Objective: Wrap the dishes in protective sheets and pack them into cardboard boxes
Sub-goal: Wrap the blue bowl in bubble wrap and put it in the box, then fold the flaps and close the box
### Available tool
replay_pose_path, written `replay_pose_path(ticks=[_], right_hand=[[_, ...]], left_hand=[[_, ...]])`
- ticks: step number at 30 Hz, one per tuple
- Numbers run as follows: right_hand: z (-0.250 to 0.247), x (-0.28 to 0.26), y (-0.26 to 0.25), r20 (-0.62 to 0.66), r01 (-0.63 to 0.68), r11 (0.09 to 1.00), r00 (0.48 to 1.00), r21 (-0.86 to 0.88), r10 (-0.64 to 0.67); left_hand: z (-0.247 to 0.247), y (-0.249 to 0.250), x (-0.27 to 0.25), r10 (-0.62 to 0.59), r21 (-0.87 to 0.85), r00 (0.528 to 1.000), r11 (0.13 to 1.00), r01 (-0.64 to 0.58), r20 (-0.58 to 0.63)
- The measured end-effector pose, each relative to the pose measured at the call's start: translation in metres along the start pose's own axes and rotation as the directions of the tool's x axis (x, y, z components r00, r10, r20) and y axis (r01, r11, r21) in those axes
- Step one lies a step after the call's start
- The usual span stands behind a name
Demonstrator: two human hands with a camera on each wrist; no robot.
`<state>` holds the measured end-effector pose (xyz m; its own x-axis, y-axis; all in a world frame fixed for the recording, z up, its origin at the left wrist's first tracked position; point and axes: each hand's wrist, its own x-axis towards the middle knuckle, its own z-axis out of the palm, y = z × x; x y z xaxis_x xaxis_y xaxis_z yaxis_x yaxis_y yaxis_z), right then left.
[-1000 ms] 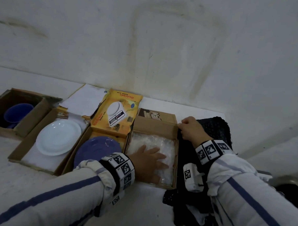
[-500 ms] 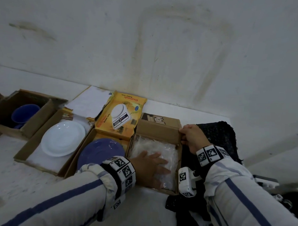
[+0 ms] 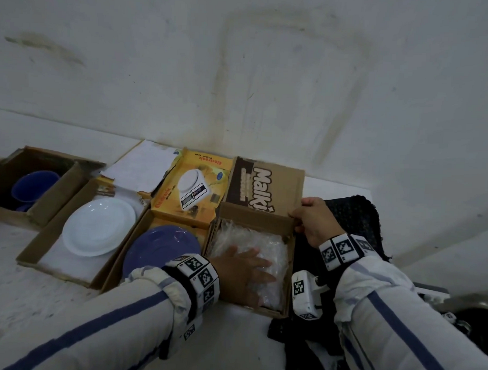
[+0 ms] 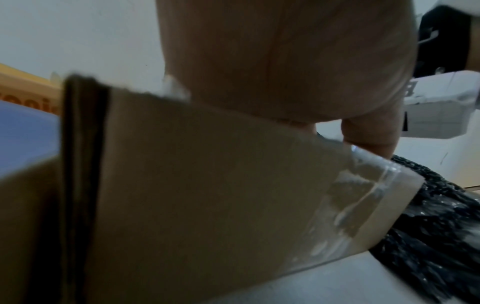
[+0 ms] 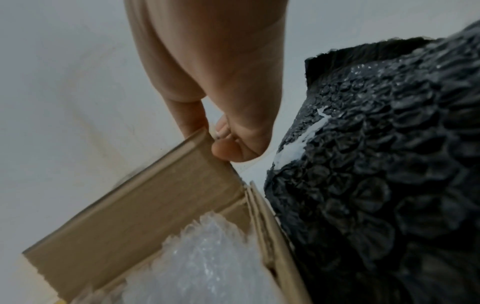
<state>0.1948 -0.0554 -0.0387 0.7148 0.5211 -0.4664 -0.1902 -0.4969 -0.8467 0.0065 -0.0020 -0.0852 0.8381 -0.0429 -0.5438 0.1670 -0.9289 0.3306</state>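
Left hand [image 3: 240,274] presses flat on a bubble-wrapped bundle [image 3: 265,248] inside a cardboard box [image 3: 252,216]; right hand [image 3: 312,220] pinches its lid [image 3: 265,185]. Neighbouring boxes hold plates.

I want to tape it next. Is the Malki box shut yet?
No, open. Its lid stands up at the back, pinched by the right hand; the left hand presses the bubble wrap inside.

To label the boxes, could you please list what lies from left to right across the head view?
blue cup → white plate → purple plate → bubble-wrapped bundle under left hand → black bubble wrap
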Motion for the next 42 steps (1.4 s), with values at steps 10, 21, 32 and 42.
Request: replay_pose_path(ticks=[10,21,32,42], right_hand=[[-0.01,-0.041,-0.009,0.117,0.152,0.986,0.983,-0.071,-0.143],[-0.026,-0.081,0.012,0.182,0.418,0.843,0.908,-0.339,-0.378],[-0.022,-0.125,0.045,0.259,0.436,0.671,0.899,-0.6,-0.353],[-0.001,-0.153,0.07,0.25,0.312,0.51,0.95,-0.802,-0.188]], left_hand=[[-0.01,0.0,-0.024,0.05,-0.201,0.966,0.974,-0.103,-0.254],[0.014,-0.035,-0.061,-0.306,-0.231,0.693,0.952,0.203,-0.653],[-0.002,-0.032,-0.098,-0.556,-0.917,0.744,0.346,-0.199,-0.371],[0.018,-0.017,-0.095,-0.524,-0.916,0.807,0.397,-0.052,-0.272]])
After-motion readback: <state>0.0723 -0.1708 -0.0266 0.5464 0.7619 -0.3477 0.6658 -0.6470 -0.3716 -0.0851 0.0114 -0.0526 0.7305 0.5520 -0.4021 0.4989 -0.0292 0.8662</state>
